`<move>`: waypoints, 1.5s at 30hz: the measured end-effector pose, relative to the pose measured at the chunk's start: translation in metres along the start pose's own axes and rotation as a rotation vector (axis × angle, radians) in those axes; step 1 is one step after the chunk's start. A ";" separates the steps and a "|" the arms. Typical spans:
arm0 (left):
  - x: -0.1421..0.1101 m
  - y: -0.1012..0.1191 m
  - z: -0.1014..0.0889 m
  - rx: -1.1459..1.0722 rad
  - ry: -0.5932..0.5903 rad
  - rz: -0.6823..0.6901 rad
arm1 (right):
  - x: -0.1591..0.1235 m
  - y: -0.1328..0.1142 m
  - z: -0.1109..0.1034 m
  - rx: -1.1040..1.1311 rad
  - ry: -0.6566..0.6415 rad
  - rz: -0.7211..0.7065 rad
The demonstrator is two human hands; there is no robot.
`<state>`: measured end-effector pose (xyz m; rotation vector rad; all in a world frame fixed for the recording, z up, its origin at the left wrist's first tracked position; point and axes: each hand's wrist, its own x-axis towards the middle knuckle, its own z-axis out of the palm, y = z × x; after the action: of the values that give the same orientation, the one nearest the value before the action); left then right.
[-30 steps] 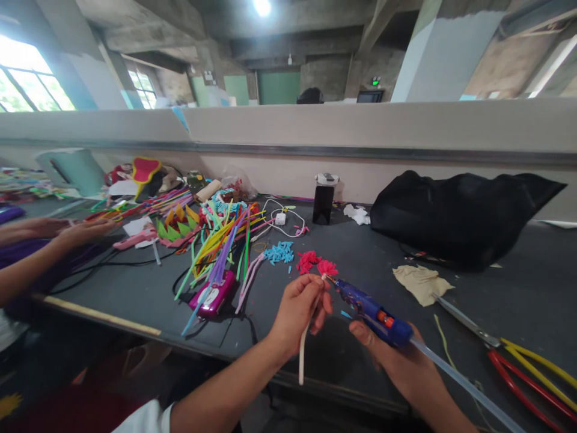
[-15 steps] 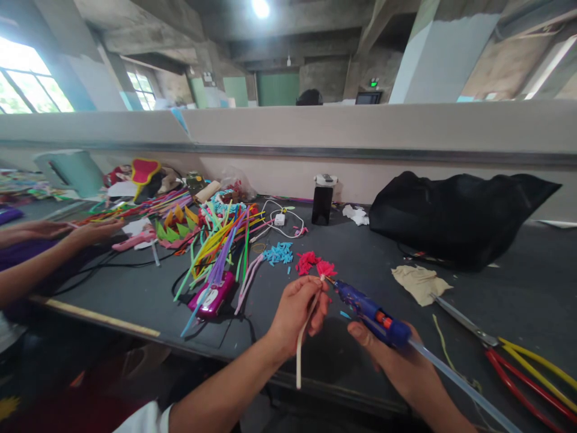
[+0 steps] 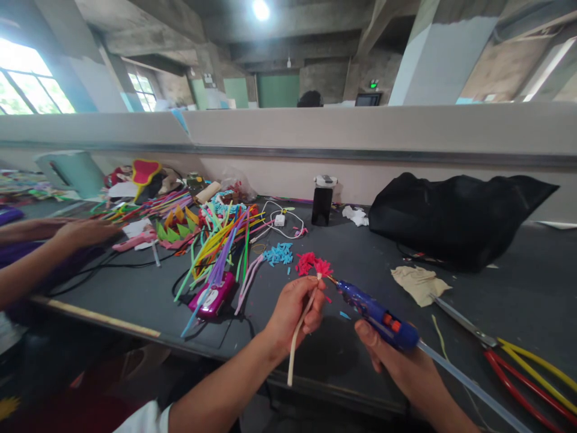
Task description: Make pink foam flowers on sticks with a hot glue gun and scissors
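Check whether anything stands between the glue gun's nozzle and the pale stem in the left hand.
Nothing visible stands between the nozzle and the pale stem; the red pieces show just beyond its tip.

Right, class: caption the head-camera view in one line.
Left hand pinching a cream stem near red pieces, right hand holding a blue glue gun.

Concrete clg beams [image 3: 288, 21], 1 bright lamp [image 3: 260, 9], 2 windows [image 3: 29, 78] at L, lt-gray partition [image 3: 342, 127] behind dk table [image 3: 356, 255].

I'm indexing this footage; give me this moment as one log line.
left hand: holds pale stem | right hand: holds blue glue gun, nozzle near stem top | blue pieces: on table
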<state>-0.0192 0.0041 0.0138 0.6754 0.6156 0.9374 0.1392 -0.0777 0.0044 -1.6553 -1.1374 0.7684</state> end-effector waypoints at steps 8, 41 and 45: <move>0.000 0.001 0.001 -0.018 0.010 -0.010 | 0.002 0.000 -0.003 0.052 -0.091 0.080; 0.004 0.000 -0.002 0.129 0.090 0.126 | 0.015 0.001 -0.015 -0.279 -0.221 -0.432; 0.009 0.005 -0.008 0.165 0.172 0.219 | 0.033 0.014 -0.026 -0.508 -0.105 -0.678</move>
<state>-0.0234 0.0156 0.0111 0.8272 0.7890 1.1652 0.1790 -0.0575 0.0013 -1.4660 -1.9407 0.1286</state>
